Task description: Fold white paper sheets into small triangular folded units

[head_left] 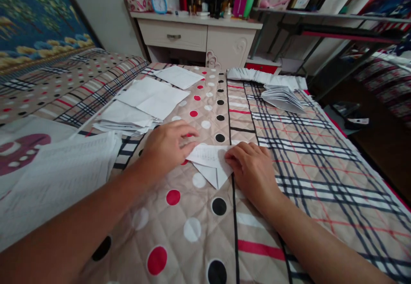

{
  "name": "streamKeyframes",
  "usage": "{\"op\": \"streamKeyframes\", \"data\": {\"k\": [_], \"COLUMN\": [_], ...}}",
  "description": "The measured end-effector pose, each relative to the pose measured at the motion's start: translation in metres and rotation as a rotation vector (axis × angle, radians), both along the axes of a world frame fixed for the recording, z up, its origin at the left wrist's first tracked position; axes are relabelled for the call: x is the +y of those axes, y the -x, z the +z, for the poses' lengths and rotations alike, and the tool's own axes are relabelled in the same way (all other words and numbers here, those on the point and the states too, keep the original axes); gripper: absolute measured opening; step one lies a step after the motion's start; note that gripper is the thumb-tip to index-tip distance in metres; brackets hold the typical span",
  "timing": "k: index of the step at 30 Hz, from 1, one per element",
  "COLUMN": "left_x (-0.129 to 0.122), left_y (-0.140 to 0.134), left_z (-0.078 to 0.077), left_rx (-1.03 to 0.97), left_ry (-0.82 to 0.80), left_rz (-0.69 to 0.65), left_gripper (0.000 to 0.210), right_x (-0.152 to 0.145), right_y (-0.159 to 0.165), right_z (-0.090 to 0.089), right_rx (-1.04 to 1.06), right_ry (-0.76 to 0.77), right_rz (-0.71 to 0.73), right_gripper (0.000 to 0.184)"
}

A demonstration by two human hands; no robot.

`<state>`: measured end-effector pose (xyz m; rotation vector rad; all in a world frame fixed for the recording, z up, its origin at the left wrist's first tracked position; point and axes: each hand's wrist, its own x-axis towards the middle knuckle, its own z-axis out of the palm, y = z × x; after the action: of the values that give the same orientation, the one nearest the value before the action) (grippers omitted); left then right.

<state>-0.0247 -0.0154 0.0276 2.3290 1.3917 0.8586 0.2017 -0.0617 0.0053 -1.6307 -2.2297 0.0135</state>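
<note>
A small sheet of folded white paper (pixel 210 158) lies on the quilted bedspread in front of me, with print on its upper band and a pointed triangular flap toward me. My right hand (pixel 253 168) has its fingers closed on the paper's right end. At the left end is my left hand (pixel 170 145), its thumb tip by the paper's edge and its fingers curved and apart above the bedspread. Part of the paper's right end is hidden under my right fingers.
Stacked white paper squares (pixel 138 104) lie to the left, beyond a pile of printed sheets (pixel 64 173). Folded paper pieces (pixel 282 98) and a long row of them (pixel 266 78) sit at the far right. A white dresser (pixel 189 36) stands behind the bed (pixel 199 207).
</note>
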Motion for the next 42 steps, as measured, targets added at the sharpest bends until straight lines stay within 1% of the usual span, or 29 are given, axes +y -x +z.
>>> {"op": "streamKeyframes", "data": {"k": [1, 2, 4, 5, 6, 7, 9, 12, 17, 20, 22, 24, 27, 29, 31, 33, 35, 38, 42], "left_x": [0.006, 0.011, 0.015, 0.015, 0.014, 0.012, 0.007, 0.001, -0.001, -0.002, -0.003, -0.002, -0.002, -0.002, -0.004, -0.007, -0.011, -0.017, -0.023], "left_y": [0.005, 0.009, 0.012, 0.01, 0.008, 0.005, -0.002, -0.007, -0.007, -0.009, -0.011, -0.012, -0.014, -0.016, -0.022, -0.028, -0.035, -0.042, -0.047], "left_z": [0.0, 0.0, -0.001, -0.002, -0.002, -0.002, -0.003, -0.007, -0.011, -0.01, -0.009, -0.009, -0.01, -0.011, -0.012, -0.013, -0.013, -0.014, -0.016], "left_rx": [-0.045, -0.11, -0.277, -0.35, -0.41, -0.454, -0.513, -0.587, -0.644, -0.664, -0.683, -0.71, -0.78, -0.874, -1.011, -1.145, -1.207, -1.192, -1.146], "left_ry": [0.079, 0.22, 0.551, 0.68, 0.775, 0.837, 0.899, 0.936, 0.924, 0.88, 0.828, 0.773, 0.701, 0.661, 0.648, 0.691, 0.782, 0.886, 0.874], "left_rz": [0.089, 0.136, 0.157, 0.147, 0.137, 0.132, 0.136, 0.121, 0.059, 0.04, 0.026, 0.015, -0.003, -0.005, 0.024, 0.061, 0.048, -0.005, -0.022], "left_gripper": [0.024, 0.032, 0.044, 0.048, 0.05, 0.052, 0.054, 0.056, 0.061, 0.059, 0.058, 0.059, 0.059, 0.056, 0.052, 0.049, 0.045, 0.04, 0.038], "right_x": [0.0, -0.001, -0.001, -0.001, 0.0, 0.0, 0.001, 0.003, 0.003, 0.004, 0.005, 0.005, 0.004, 0.003, 0.001, 0.0, -0.001, -0.002, -0.002], "right_y": [0.0, -0.001, -0.001, -0.002, -0.003, -0.004, -0.006, -0.008, -0.009, -0.01, -0.011, -0.012, -0.011, -0.008, -0.004, 0.0, 0.003, 0.005, 0.006], "right_z": [0.0, 0.0, -0.002, -0.003, -0.004, -0.006, -0.008, -0.009, -0.007, -0.008, -0.009, -0.009, -0.006, -0.003, -0.001, 0.002, 0.004, 0.006, 0.005], "right_rx": [0.012, 0.025, 0.053, 0.068, 0.082, 0.097, 0.129, 0.181, 0.257, 0.315, 0.389, 0.539, 0.865, 1.053, 1.206, 1.337, 1.443, 1.523, 1.52], "right_ry": [-0.001, -0.006, -0.023, -0.033, -0.038, -0.038, -0.026, 0.009, 0.045, 0.039, 0.073, 0.146, 0.308, 0.403, 0.456, 0.477, 0.485, 0.498, 0.522], "right_rz": [-0.014, -0.033, -0.08, -0.101, -0.118, -0.131, -0.147, -0.156, -0.17, -0.17, -0.17, -0.159, -0.118, -0.094, -0.084, -0.095, -0.118, -0.137, -0.113], "right_gripper": [0.008, 0.006, 0.014, 0.02, 0.026, 0.03, 0.037, 0.045, 0.056, 0.064, 0.069, 0.072, 0.069, 0.064, 0.061, 0.06, 0.062, 0.064, 0.062]}}
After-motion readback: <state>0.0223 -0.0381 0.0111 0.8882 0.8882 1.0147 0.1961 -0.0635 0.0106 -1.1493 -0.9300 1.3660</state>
